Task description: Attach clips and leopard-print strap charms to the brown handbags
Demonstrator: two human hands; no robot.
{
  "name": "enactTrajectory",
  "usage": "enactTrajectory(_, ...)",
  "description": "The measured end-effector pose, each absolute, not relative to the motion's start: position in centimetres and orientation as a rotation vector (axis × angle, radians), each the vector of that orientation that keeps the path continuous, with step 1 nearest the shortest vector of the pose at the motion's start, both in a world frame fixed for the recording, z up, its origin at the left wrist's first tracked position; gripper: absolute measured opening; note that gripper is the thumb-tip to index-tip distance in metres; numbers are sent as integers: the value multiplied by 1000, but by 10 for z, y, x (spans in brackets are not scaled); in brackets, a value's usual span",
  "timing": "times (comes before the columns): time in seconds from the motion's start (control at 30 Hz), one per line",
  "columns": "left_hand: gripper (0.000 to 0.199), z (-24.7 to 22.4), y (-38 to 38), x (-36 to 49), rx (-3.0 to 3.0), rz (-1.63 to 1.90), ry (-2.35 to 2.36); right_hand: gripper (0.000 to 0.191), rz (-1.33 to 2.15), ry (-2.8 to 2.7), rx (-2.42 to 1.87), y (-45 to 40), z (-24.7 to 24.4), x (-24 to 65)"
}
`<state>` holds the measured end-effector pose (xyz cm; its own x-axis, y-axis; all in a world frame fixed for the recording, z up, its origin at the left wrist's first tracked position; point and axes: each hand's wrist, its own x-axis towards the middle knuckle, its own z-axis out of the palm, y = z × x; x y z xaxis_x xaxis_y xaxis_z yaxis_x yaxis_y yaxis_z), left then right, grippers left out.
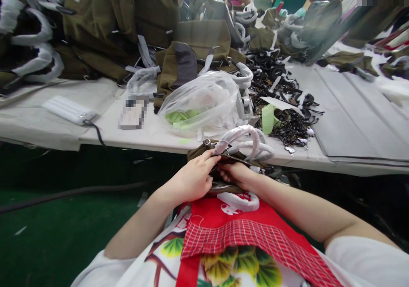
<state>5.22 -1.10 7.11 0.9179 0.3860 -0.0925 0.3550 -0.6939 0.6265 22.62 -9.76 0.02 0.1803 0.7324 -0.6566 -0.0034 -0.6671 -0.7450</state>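
One brown bag (198, 151), gaping, between table (150, 146) edge and red apron (206, 210); left hand (197, 175) on rim (225, 188), right hand (238, 173) inside, can't tell if either pinches; probably light, soft, saggy: take by rim or wrapped handles (256, 142)

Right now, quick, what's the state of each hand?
Left hand: on the bag, grip unclear.
Right hand: fingers curled in its opening, hold unclear.

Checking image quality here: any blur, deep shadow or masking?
Head view: left hand and right hand fairly sharp, but the opening of the bag dark; head view: deep shadow under the table; head view: pixelation over the phone-shaped object and upper-right corner; head view: background at top softer, hazy.
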Motion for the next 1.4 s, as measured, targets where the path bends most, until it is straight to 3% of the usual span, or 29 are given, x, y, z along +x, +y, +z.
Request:
enactTrajectory(0.1, 64, 71, -12, 50, 2381, 73, 504, 12, 1361, -985, -1948, -104, 13, 229)
enactTrajectory(0.23, 66, 70, -15, 48, 2382, 79, 498, 21, 874, -1752, -2033, -107, 25, 232)
enactTrajectory(0.33, 67, 69, -17, 48, 2405, 50, 541, 19, 801, -1895, -1918, -106, 23, 227)
enactTrajectory(0.57, 71, 74, -20, 45, 2455, 35, 657, 16, 849, -1983, -1671, -97, 26, 205)
enactTrajectory(0.77, 69, 72, -16, 36, 2463, 76, 622, 15, 1258, -1737, -1442, -89, 38, 209)
enactTrajectory(0.9, 52, 64, -20, 33, 2556, 239, 695, 19, 1293, -1504, -1516, -90, 52, 217)
enactTrajectory(1.13, 23, 44, -34, 37, 2835, 472, 703, 23, 701, -1843, -1608, -101, 89, 201)
enactTrajectory(1.27, 25, 37, -29, 40, 2788, 594, 603, 20, 406, -2099, -1554, -101, 111, 205)
enactTrajectory(1.4, 19, 44, -20, 41, 2597, 457, 624, 24, 188, -2259, -1522, -94, 125, 233)
